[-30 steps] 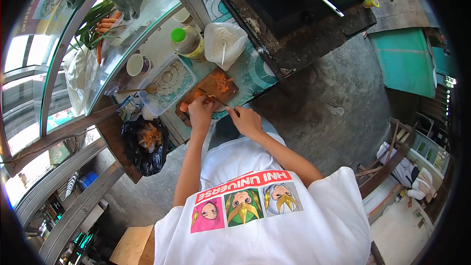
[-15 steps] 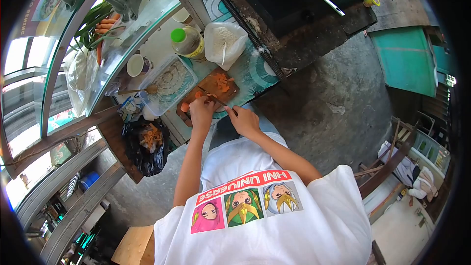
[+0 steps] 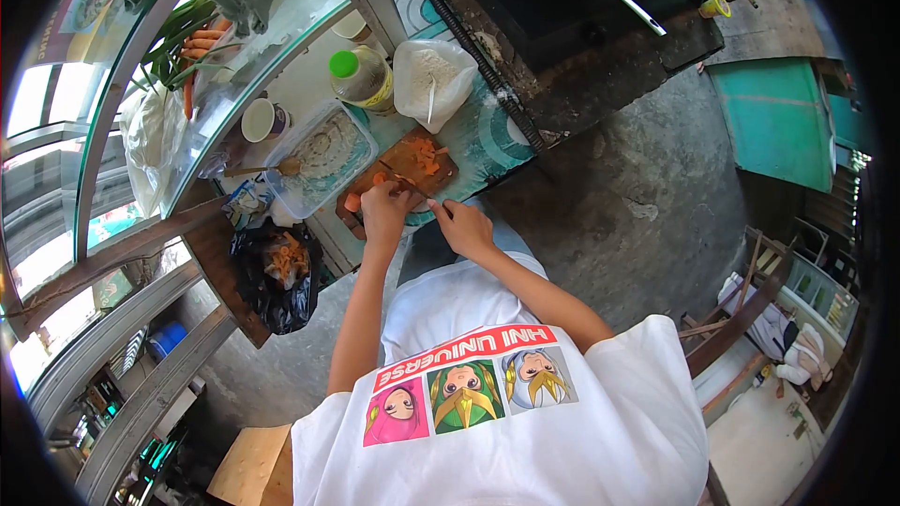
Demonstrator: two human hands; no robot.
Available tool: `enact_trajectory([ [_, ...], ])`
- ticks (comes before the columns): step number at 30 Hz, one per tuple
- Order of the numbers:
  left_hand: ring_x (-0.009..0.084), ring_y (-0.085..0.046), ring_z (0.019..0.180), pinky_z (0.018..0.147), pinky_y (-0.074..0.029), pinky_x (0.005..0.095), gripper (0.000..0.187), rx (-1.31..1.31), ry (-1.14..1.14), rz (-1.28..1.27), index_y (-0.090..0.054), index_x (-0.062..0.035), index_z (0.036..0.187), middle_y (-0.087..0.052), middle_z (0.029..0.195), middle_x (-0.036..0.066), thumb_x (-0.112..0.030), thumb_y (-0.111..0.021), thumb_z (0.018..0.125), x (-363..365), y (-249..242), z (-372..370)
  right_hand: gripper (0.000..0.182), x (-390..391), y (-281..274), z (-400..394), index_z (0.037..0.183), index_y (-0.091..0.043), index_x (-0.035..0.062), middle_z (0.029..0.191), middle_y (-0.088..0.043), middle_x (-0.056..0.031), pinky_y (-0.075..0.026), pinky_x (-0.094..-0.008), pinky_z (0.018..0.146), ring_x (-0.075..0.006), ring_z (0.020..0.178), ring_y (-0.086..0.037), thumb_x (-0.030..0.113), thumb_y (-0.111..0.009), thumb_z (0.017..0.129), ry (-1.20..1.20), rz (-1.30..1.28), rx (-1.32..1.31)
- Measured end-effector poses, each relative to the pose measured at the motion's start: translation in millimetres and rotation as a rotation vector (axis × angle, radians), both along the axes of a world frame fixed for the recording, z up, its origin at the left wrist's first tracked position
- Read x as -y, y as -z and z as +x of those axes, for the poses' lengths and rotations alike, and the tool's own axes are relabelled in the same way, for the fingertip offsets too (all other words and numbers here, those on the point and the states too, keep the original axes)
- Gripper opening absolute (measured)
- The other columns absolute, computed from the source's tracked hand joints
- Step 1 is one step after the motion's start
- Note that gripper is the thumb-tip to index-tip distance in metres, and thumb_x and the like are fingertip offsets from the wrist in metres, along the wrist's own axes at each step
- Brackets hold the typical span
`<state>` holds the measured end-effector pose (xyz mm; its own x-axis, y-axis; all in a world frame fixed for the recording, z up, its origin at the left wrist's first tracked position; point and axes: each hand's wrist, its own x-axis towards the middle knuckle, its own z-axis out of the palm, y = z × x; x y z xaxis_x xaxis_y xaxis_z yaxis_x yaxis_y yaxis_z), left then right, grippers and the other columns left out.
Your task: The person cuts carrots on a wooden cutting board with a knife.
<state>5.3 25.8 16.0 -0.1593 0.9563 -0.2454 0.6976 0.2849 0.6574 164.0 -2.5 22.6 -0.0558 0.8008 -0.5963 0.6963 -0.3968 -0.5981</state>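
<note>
My left hand is closed over a carrot, whose orange end shows by the fingertips at the wooden cutting board. My right hand grips a knife by its handle; the thin blade points toward the left fingers and is partly hidden. Cut carrot pieces lie at the far side of the board. Another carrot chunk sits near its left edge.
Left of the board stands a plastic tub with a wooden-handled utensil. Beyond are a green-capped bottle and a bag of white powder. A black bag holds orange scraps. A stove stands far right.
Both hands stay at the board with nearly the same grip. The knife and right hand have shifted very slightly; the whole view has tilted a little.
</note>
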Motion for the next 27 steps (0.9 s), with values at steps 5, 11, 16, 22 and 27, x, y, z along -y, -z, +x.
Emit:
enact_trajectory([
  [5,0.0302,-0.069,0.07,0.066,-0.053,0.0338,0.025,0.024,-0.045,-0.018,-0.07,0.0065,0.087,-0.068,0.076,0.022,-0.012,-0.074,0.071,-1,1,1,0.057,-1,7,0,0.078,-0.062,0.006,0.071,-0.064,-0.0187,-0.045,-0.05,0.068,-0.0421,0.076,-0.061,0.055,-0.04,0.095,0.007,-0.015,-0.008],
  [11,0.0293,-0.07,0.072,0.067,-0.053,0.0328,0.03,0.001,-0.009,-0.009,-0.07,0.007,0.091,-0.069,0.078,0.022,-0.014,-0.075,0.07,-2,-6,2,0.059,3,37,3,0.075,-0.061,0.005,0.069,-0.063,-0.0185,-0.044,-0.0484,0.067,-0.0405,0.074,-0.062,0.056,-0.04,0.095,0.045,0.0,-0.038],
  [16,0.0316,-0.069,0.075,0.069,-0.053,0.035,0.029,0.04,-0.026,0.003,-0.07,0.0071,0.093,-0.068,0.08,0.023,-0.012,-0.075,0.071,-1,-2,1,0.063,-7,52,13,0.067,-0.058,0.0035,0.062,-0.058,-0.0161,-0.044,-0.0447,0.062,-0.0355,0.068,-0.062,0.059,-0.042,0.093,0.176,-0.234,-0.27],
  [22,0.0363,-0.067,0.079,0.072,-0.052,0.0372,0.024,0.061,-0.036,0.045,-0.07,0.0063,0.091,-0.068,0.085,0.022,-0.007,-0.073,0.072,4,7,-1,0.057,-10,-2,11,0.074,-0.061,0.0057,0.066,-0.062,-0.0186,-0.047,-0.0479,0.064,-0.0389,0.07,-0.063,0.055,-0.042,0.094,-0.012,0.022,-0.003],
  [27,0.0369,-0.066,0.081,0.073,-0.051,0.0376,0.02,0.064,-0.048,0.1,-0.069,0.0058,0.089,-0.067,0.087,0.021,-0.005,-0.071,0.073,7,5,1,0.051,-12,-18,11,0.08,-0.064,0.0058,0.071,-0.065,-0.0197,-0.049,-0.0501,0.066,-0.0402,0.072,-0.064,0.05,-0.044,0.095,-0.092,0.074,0.071],
])
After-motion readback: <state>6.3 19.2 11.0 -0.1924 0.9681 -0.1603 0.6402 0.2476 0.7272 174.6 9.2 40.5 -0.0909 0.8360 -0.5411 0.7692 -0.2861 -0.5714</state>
